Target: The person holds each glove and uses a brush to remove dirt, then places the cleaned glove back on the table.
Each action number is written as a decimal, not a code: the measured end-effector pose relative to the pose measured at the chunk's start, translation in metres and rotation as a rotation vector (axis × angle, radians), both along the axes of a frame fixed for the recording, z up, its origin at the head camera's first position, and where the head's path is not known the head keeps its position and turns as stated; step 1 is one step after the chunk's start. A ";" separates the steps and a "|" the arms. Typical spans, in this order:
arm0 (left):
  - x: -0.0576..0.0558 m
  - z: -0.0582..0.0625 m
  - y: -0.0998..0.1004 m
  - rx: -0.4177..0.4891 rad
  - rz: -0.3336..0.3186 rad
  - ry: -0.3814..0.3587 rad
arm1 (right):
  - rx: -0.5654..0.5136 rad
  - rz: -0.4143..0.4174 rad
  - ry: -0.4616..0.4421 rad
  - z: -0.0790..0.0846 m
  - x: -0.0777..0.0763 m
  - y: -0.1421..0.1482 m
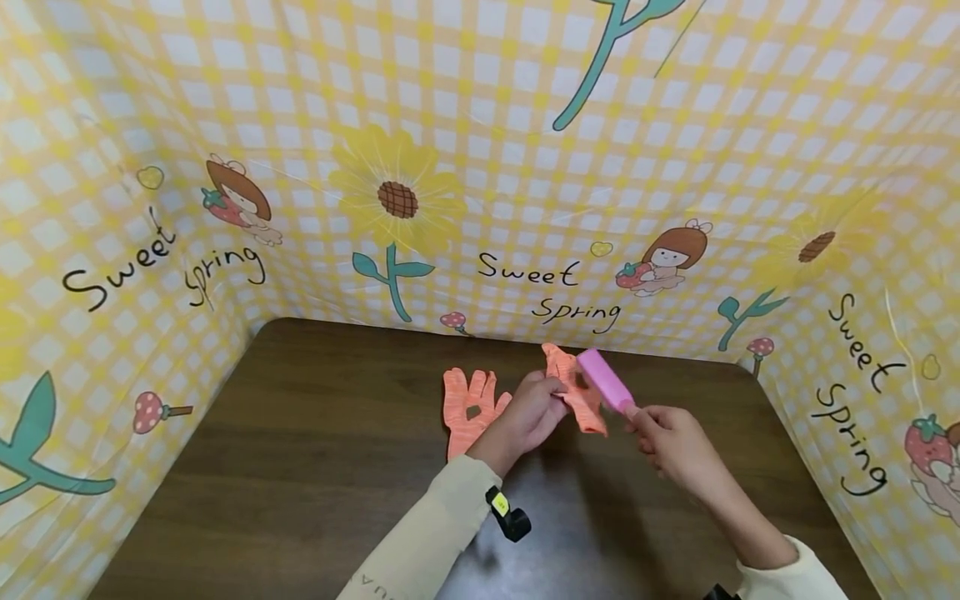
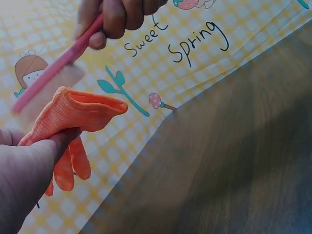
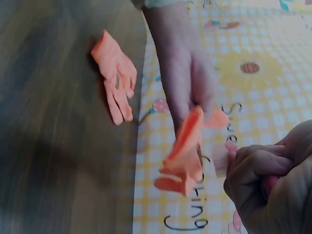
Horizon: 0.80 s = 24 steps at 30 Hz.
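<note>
My left hand grips an orange knit glove above the table. In the left wrist view its open cuff points up and away, and the thumb presses on the fabric while glove fingers hang below. My right hand holds a pink brush by its handle. Pale bristles show under the brush head in the left wrist view, close beside the held glove. A second orange glove lies flat on the table left of my left hand, with a dark spot at its palm.
The dark wooden table ends at a yellow checked cloth printed with flowers and lettering, which rises behind it and on both sides. A black strap with a small device sits on my left wrist.
</note>
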<state>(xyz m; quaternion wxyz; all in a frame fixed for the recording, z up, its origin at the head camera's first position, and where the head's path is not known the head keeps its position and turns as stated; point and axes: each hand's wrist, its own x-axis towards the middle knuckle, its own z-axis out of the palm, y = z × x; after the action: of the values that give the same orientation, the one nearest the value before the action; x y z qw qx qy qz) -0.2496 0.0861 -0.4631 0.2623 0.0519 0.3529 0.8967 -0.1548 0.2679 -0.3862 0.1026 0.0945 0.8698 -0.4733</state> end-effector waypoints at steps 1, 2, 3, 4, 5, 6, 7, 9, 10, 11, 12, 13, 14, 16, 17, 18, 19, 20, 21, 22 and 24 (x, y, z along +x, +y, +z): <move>0.000 0.000 0.001 -0.005 0.000 0.006 | 0.017 0.014 0.001 -0.001 0.000 -0.002; 0.000 0.001 0.001 -0.014 0.000 0.013 | 0.040 0.024 0.003 -0.002 0.000 -0.004; 0.000 0.001 0.001 -0.023 0.002 0.012 | 0.075 0.032 0.014 -0.002 -0.001 -0.006; 0.000 0.001 0.001 -0.026 0.005 0.012 | 0.111 0.036 0.023 -0.003 -0.001 -0.006; -0.001 0.001 0.000 -0.027 0.008 0.008 | 0.154 0.036 0.037 -0.003 -0.001 -0.006; -0.001 0.000 -0.001 -0.026 0.011 0.005 | 0.183 0.035 0.046 -0.002 -0.001 -0.005; -0.001 0.000 -0.002 -0.025 0.013 0.000 | 0.208 0.032 0.052 -0.001 -0.001 -0.003; -0.002 -0.001 -0.003 -0.022 0.009 -0.005 | 0.244 0.028 0.062 0.000 -0.001 0.000; -0.002 -0.002 -0.004 -0.023 0.005 -0.003 | 0.251 0.023 0.064 0.000 -0.001 0.002; -0.002 -0.002 -0.004 -0.027 0.002 -0.003 | 0.259 0.018 0.069 0.001 -0.001 0.005; -0.003 -0.002 -0.005 -0.028 -0.001 -0.002 | 0.255 0.013 0.069 0.001 -0.001 0.007; -0.003 -0.001 -0.005 -0.024 0.000 -0.003 | 0.249 0.007 0.068 0.002 -0.001 0.009; -0.003 -0.001 -0.005 -0.023 0.002 -0.004 | 0.242 -0.002 0.067 0.003 -0.001 0.011; -0.003 -0.001 -0.005 -0.013 0.010 -0.011 | 0.213 -0.019 0.068 0.004 -0.002 0.014; -0.003 -0.001 -0.004 -0.009 0.012 -0.012 | 0.186 -0.026 0.067 0.004 -0.002 0.015; -0.003 0.000 -0.004 -0.003 0.015 -0.016 | 0.147 -0.032 0.062 0.004 -0.002 0.015; -0.002 0.000 -0.004 0.001 0.016 -0.022 | 0.107 -0.035 0.060 0.004 -0.002 0.015; -0.002 -0.001 -0.002 0.001 0.013 -0.027 | 0.068 -0.036 0.057 0.004 -0.002 0.015; -0.002 -0.001 -0.001 -0.001 0.008 -0.032 | 0.021 -0.036 0.051 0.003 -0.002 0.014; -0.001 -0.001 0.001 -0.002 0.005 -0.032 | -0.019 -0.034 0.044 0.001 -0.002 0.013; 0.000 -0.001 0.004 0.001 -0.006 -0.037 | -0.080 -0.024 0.022 -0.002 -0.002 0.011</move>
<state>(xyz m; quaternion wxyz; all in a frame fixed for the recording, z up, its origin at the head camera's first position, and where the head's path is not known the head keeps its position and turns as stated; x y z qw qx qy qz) -0.2500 0.0903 -0.4644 0.2712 0.0365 0.3475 0.8969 -0.1566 0.2788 -0.3885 0.0908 0.0957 0.8500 -0.5100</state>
